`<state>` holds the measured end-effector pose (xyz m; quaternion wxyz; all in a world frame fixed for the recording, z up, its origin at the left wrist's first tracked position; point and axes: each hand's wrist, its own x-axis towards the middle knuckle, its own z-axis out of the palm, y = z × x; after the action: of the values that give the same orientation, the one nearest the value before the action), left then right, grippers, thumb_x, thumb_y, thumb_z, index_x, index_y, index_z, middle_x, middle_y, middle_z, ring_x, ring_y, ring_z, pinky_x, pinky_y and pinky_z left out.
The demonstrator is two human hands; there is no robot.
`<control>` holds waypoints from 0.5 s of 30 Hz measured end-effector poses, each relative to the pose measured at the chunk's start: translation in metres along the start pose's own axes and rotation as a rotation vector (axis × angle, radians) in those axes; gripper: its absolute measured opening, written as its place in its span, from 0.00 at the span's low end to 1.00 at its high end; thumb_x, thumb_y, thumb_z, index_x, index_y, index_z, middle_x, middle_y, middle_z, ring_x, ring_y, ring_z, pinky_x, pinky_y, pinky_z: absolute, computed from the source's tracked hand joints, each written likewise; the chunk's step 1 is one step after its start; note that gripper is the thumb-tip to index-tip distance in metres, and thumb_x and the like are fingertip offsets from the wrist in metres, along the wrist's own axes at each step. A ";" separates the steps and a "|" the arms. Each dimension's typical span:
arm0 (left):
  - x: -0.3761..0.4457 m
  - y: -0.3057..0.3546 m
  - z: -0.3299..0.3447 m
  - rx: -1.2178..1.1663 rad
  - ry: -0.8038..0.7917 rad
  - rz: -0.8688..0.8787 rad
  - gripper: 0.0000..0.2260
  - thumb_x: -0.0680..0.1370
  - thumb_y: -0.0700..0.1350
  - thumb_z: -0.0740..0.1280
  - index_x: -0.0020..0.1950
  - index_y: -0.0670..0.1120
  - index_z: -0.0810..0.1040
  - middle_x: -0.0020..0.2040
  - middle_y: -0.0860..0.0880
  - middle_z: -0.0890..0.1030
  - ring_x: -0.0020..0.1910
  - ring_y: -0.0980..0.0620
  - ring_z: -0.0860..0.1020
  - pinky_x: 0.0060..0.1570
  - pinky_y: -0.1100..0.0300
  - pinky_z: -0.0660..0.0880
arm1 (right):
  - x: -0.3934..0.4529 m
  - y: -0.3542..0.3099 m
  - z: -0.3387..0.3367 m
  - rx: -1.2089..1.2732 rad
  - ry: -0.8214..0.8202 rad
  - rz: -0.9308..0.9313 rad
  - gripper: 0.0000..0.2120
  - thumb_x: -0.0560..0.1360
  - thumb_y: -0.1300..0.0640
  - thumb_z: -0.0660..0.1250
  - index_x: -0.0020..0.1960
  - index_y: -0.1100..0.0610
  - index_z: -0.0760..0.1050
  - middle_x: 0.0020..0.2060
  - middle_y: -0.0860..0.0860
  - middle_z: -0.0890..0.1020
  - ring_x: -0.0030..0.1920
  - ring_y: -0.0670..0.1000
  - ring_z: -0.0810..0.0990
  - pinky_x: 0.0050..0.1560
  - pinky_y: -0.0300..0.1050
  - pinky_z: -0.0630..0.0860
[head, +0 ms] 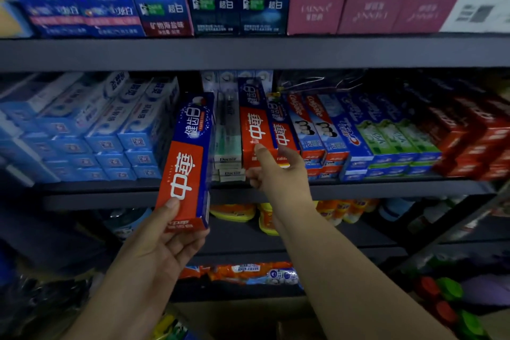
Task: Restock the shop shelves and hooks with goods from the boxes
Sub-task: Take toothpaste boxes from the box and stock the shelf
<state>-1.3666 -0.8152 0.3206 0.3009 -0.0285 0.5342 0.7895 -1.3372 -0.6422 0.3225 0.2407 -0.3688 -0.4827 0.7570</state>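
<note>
Red-and-blue carton: toothpaste box (pixel 187 163) gripped at its lower red end by the left hand (pixel 162 246), thumb on the printed face, fingers curled behind it.
Axis: long side runs bottom to top, blue end uppermost and leaning slightly right, in front of the middle shelf (pixel 386 188).
Position: held off the shelf, overlapping its front edge, just left of the gap where matching stock stands.
Right hand (pixel 273 171): reaches to the shelf's front edge, thumb on the red face of a standing matching box (pixel 252 130); fingers curl round its lower end.
Second matching box (pixel 281 130): upright just right of it, touching.
In the way: white Doctor packs (pixel 229 152) stacked between the held carton and the standing ones.
Left neighbours: pale blue cartons (pixel 105 130) laid lengthwise in stacks.
Right neighbours: Colgate boxes (pixel 317 127), then green-ended and dark red cartons toward the right edge.
Upper shelf (pixel 248 52): dark blue boxes (pixel 215 11) and pink boxes (pixel 367 8).
Lower shelf: orange packets (pixel 248 270), blurred.
</note>
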 end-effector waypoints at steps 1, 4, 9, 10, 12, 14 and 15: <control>-0.001 0.001 0.001 0.011 0.000 0.001 0.36 0.47 0.56 0.82 0.52 0.50 0.76 0.45 0.44 0.85 0.39 0.49 0.84 0.36 0.59 0.80 | 0.001 0.001 0.001 -0.014 0.002 0.011 0.20 0.72 0.46 0.71 0.58 0.47 0.66 0.49 0.54 0.83 0.38 0.47 0.83 0.37 0.40 0.77; -0.007 0.006 0.006 0.033 0.023 -0.009 0.27 0.57 0.55 0.77 0.53 0.49 0.76 0.45 0.43 0.84 0.35 0.51 0.84 0.40 0.57 0.78 | 0.002 -0.004 0.004 -0.089 0.001 0.047 0.19 0.71 0.44 0.71 0.55 0.54 0.73 0.45 0.52 0.84 0.38 0.47 0.83 0.40 0.41 0.78; -0.018 0.008 0.022 0.024 0.044 -0.055 0.12 0.70 0.49 0.65 0.51 0.47 0.74 0.46 0.41 0.80 0.42 0.45 0.79 0.42 0.54 0.72 | -0.013 -0.027 -0.022 0.014 0.050 0.084 0.09 0.73 0.51 0.72 0.46 0.56 0.76 0.35 0.49 0.82 0.36 0.46 0.79 0.43 0.40 0.77; -0.021 0.008 0.026 0.021 0.057 -0.080 0.11 0.72 0.49 0.65 0.52 0.45 0.73 0.46 0.41 0.80 0.41 0.44 0.78 0.41 0.54 0.72 | -0.021 -0.031 -0.033 0.029 0.063 0.079 0.10 0.73 0.51 0.72 0.47 0.56 0.76 0.34 0.49 0.81 0.35 0.45 0.79 0.41 0.39 0.75; -0.029 0.009 0.033 0.018 0.076 -0.160 0.10 0.76 0.47 0.63 0.55 0.45 0.72 0.45 0.40 0.78 0.38 0.43 0.79 0.39 0.53 0.70 | -0.040 -0.037 -0.059 0.030 0.093 0.076 0.14 0.71 0.49 0.73 0.51 0.57 0.77 0.33 0.48 0.81 0.35 0.45 0.79 0.40 0.40 0.75; -0.036 0.007 0.043 0.034 0.078 -0.242 0.08 0.77 0.47 0.62 0.52 0.44 0.74 0.43 0.39 0.78 0.30 0.44 0.81 0.36 0.53 0.72 | -0.060 -0.045 -0.091 0.017 0.143 0.089 0.19 0.70 0.47 0.73 0.55 0.56 0.76 0.35 0.50 0.84 0.38 0.48 0.81 0.44 0.45 0.77; -0.039 0.004 0.049 0.045 0.075 -0.279 0.07 0.78 0.47 0.62 0.50 0.45 0.74 0.43 0.39 0.78 0.28 0.44 0.81 0.33 0.54 0.76 | -0.070 -0.050 -0.109 0.014 0.183 0.092 0.20 0.70 0.46 0.73 0.56 0.57 0.76 0.37 0.52 0.84 0.40 0.49 0.82 0.45 0.47 0.79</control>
<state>-1.3227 -0.7914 0.3590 0.3882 -0.1252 0.5533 0.7263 -1.2081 -0.6118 0.3619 0.2514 -0.4567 -0.4357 0.7337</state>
